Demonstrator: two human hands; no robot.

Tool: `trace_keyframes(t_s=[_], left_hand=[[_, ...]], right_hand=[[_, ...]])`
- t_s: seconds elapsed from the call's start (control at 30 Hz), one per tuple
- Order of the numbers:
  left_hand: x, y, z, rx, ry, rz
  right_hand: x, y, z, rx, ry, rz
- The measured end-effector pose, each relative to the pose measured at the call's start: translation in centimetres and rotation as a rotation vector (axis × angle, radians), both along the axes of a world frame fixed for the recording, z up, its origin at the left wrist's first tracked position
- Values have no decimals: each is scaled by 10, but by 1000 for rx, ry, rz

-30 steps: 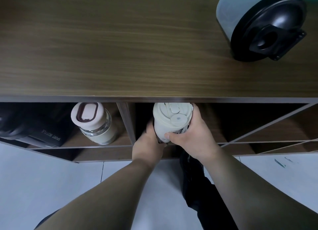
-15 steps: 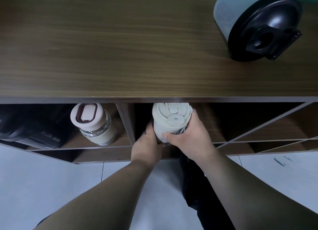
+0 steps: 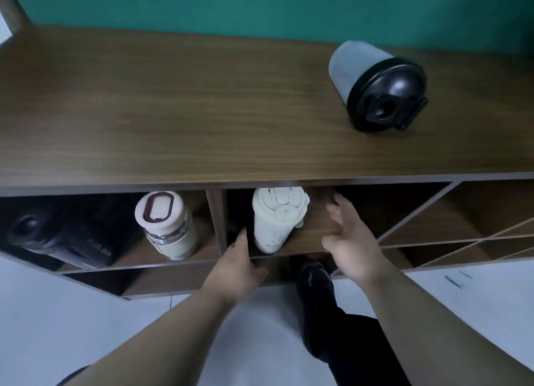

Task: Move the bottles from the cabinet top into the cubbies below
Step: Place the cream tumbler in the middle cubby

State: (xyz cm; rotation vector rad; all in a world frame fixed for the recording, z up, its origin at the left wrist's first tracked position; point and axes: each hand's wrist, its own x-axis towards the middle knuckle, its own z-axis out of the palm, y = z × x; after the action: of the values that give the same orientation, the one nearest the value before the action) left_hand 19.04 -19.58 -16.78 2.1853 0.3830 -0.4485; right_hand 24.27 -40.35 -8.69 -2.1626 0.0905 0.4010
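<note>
Both our hands are off the bottles right now. Our left hand (image 3: 235, 266) sits at the cubby's front lip with fingers loosely extended, one fingertip just beside the base of the cream tumbler (image 3: 276, 219), and we can't tell if it's actually touching. Our right hand (image 3: 351, 241) is spread wide, holding nothing, hanging at about 3 o'clock from that tumbler with a clear gap between them.

So the cream tumbler stands upright in the middle cubby (image 3: 315, 241), near its front edge. One cubby over at 9 o'clock there's the pink-lidded bottle (image 3: 166, 224), and a black bottle (image 3: 57, 235) lying down at the far left.

What's left, as we read it, is the big grey bottle with the black lid (image 3: 375, 88) on the cabinet top (image 3: 173, 111). It's up at roughly 1 o'clock from our right hand, well apart from both hands, and the right one is clearly closer. It looks upright, so its long axis runs vertical, lid toward us. Probably a side grab with the right hand, with the open cubbies to the right as the likely home.
</note>
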Motion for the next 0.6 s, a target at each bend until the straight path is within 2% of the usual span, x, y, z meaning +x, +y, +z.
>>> trace_keyframes(t_s=[0.07, 0.13, 0.27, 0.4, 0.5, 0.6], left_hand=[[-10, 5, 17, -9, 6, -23], [-20, 6, 38, 10, -71, -7], [-37, 1, 84, -52, -298, 122], [-48, -6, 116, -171, -413, 61], [-55, -5, 126, -217, -466, 32], [-57, 0, 126, -227, -477, 9]], right_hand=[[-16, -1, 16, -2, -105, -137], [-36, 1, 33, -32, -236, -255], [-64, 4, 75, -29, -414, -335], [-60, 6, 120, 67, -558, -402], [-30, 15, 143, -5, -612, -413], [8, 29, 154, -97, -554, -459]])
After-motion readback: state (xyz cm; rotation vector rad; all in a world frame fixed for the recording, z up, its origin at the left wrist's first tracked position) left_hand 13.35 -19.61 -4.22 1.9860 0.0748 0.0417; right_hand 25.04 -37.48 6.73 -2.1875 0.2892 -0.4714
